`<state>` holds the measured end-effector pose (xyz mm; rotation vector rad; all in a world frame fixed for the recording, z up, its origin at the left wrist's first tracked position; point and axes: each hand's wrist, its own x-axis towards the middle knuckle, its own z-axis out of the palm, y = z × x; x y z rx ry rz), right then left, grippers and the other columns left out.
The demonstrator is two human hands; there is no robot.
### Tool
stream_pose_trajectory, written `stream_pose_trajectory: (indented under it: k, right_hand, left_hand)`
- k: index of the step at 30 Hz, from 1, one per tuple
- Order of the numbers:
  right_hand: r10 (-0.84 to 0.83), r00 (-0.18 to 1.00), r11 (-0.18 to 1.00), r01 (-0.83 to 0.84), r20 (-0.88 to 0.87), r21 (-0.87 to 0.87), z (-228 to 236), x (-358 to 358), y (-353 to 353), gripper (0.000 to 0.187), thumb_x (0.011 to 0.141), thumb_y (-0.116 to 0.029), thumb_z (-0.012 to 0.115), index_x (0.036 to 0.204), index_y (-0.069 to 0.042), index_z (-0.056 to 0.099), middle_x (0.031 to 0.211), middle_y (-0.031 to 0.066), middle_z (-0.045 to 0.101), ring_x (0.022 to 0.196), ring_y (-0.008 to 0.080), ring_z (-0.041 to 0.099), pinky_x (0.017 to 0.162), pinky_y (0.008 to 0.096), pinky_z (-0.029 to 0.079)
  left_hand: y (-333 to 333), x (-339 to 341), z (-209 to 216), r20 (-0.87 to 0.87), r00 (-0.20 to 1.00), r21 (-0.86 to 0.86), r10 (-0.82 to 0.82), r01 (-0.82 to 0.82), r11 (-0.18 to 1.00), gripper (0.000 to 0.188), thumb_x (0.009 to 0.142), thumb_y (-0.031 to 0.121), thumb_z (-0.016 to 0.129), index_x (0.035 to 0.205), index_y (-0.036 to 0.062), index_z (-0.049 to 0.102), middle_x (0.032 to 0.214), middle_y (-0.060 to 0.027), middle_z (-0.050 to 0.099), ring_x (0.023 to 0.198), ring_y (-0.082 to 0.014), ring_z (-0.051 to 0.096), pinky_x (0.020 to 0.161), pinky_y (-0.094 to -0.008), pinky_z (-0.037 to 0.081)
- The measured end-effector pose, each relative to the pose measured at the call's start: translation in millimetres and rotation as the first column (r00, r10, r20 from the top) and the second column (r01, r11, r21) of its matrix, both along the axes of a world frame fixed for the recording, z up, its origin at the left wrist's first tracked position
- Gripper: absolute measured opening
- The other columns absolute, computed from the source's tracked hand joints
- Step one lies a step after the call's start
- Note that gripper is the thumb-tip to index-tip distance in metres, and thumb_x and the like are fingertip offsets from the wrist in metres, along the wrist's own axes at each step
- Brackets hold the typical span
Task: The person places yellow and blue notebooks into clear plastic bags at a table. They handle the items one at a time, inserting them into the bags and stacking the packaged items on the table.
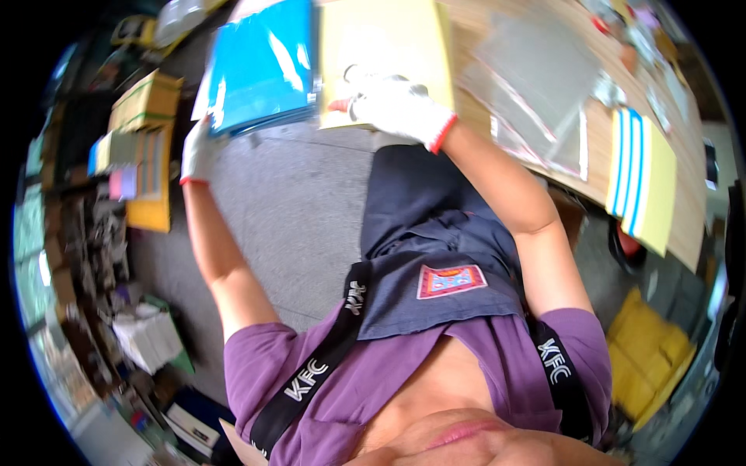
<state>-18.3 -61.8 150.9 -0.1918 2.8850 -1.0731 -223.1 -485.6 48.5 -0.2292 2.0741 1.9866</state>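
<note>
My left hand (198,154), in a white glove with a red cuff, is at the near left corner of a flat blue pack (260,66) in shiny clear plastic. It grips the pack's edge, and most of its fingers are hidden there. To the right of the pack lies a pale yellow sheet or flat stack (381,39); which of the two I cannot tell. My right hand (396,107), gloved the same way, rests on its near part. Its fingers stretch out to the left and hold nothing.
Clear plastic sleeves (536,78) lie on the wooden table (684,210) at the right. Yellow booklets with blue and white stripes (641,179) sit near its edge. Cartons (148,101) stand at the left, and a yellow object (649,353) is on the lower right.
</note>
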Motion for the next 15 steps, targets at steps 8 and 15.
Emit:
stream_pose_trajectory:
  k: [8, 15]
  right_hand:
    - [-0.333, 0.786, 0.391, 0.618, 0.521, -0.682, -58.3, 280.6, 200.3, 0.032, 0.104, -0.015, 0.049, 0.127, 0.005, 0.058, 0.103, 0.0113, 0.069, 0.078, 0.0094, 0.059, 0.070, 0.0238, 0.050]
    - [-0.875, 0.298, 0.137, 0.908, -0.380, 0.396, 14.6, 427.7, 345.5, 0.043, 0.091, -0.037, 0.069, 0.122, -0.007, 0.067, 0.113, 0.0123, 0.069, 0.097, 0.0221, 0.067, 0.085, 0.0336, 0.052]
  left_hand:
    - [33.5, -0.4, -11.8, -0.395, 0.853, -0.893, -0.342, -0.270, 0.359, 0.044, 0.095, 0.029, 0.067, 0.125, -0.0028, 0.062, 0.115, -0.0185, 0.066, 0.104, -0.0241, 0.064, 0.089, -0.0332, 0.051]
    - [192.5, 143.6, 22.3, -0.899, 0.390, -0.321, -0.196, -0.284, 0.903, 0.033, 0.089, 0.007, 0.066, 0.120, -0.0038, 0.065, 0.114, -0.0192, 0.069, 0.098, -0.0249, 0.069, 0.082, -0.0333, 0.056]
